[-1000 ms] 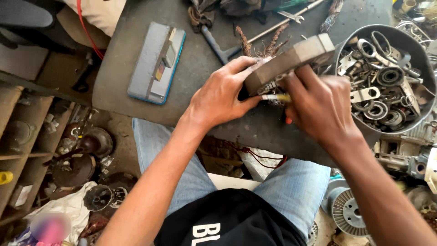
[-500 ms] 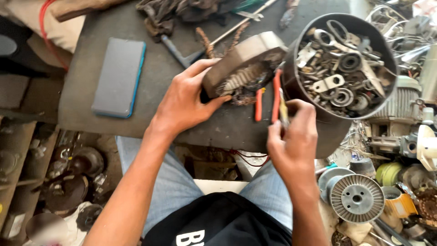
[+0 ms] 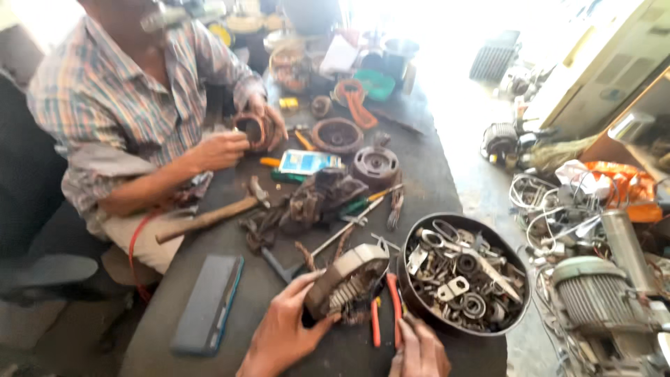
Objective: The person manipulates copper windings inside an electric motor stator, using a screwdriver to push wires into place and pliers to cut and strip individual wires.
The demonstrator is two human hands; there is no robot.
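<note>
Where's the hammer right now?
In the head view, the hammer lies on the left side of the table, beside the other person's forearm, above the blue flat case.

Dull grey metal housing (image 3: pixel 347 278), wooden hammer handle (image 3: pixel 202 221).

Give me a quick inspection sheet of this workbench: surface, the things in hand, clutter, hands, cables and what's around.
Surface: dark workbench, crowded.
Job's things: grey motor housing showing windings, tilted; red-handled pliers beside it.
Clutter: round bowl of metal parts, hammer, blue flat case.
Hands: left hand grips the housing; right hand by the plier handles, its fingers partly out of frame.
Cables: loose white wires on the floor.
Surroundings: another person in a checked shirt; ribbed electric motor.
</note>
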